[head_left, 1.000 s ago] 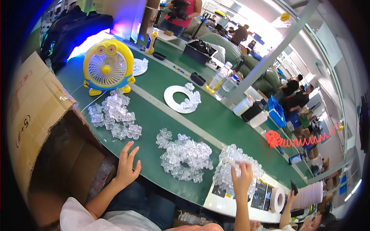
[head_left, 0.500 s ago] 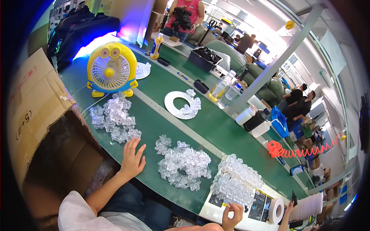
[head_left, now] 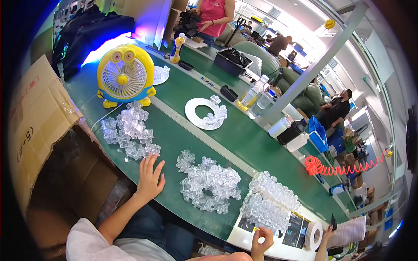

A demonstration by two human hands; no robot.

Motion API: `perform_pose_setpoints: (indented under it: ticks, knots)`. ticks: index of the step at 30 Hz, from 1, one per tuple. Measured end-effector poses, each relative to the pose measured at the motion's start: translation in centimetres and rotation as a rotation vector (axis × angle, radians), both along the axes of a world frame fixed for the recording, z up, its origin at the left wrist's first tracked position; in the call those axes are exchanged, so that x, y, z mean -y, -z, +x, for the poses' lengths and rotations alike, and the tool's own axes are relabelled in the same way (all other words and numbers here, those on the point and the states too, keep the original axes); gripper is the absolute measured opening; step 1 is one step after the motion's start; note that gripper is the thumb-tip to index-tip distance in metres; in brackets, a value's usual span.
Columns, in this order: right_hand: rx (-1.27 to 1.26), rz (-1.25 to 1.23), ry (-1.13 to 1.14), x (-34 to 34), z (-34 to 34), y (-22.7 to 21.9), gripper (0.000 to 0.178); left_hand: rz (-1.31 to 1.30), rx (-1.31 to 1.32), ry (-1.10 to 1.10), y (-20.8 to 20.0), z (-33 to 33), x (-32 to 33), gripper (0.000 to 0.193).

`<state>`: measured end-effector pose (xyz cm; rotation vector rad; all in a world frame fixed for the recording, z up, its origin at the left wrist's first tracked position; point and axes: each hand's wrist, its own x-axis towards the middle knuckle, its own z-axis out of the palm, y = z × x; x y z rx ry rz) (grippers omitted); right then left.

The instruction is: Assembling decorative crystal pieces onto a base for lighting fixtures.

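The left hand point(head_left: 150, 179), loosely spread, seemingly gripping nothing, fingers clear plastic pieces point(head_left: 134, 126), probably light, stiff, slippery: pinch their sides. The right hand point(head_left: 262, 243) curls; I can't tell its contents.

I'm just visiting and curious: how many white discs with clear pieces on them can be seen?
2: one disc near the picture's middle, another disc partly hidden behind the fan. The heaped pieces could hide more.

In front of the yellow-and-blue fan point(head_left: 123, 78), colourless transparent pieces point(head_left: 133, 122) are glinting on the green desk point(head_left: 170, 135), while right of the fan a white ring point(head_left: 191, 115) and a red coiled hose point(head_left: 313, 165) are showing.
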<state>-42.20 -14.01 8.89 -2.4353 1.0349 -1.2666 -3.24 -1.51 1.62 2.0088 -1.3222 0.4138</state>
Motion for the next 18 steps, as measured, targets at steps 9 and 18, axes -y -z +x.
perform_pose_setpoints:
  ticks: [9, 18]
  knots:
    - [0.053, 0.058, 0.094, 0.4, -0.8, 0.9, 0.018, 0.017, -0.032, -0.005, 0.1, -0.1, 0.1, 0.047]
    - [0.037, 0.086, 0.106, 0.7, -1.0, 1.0, 0.018, 0.013, -0.026, -0.004, 0.3, 0.1, 0.1, 0.047]
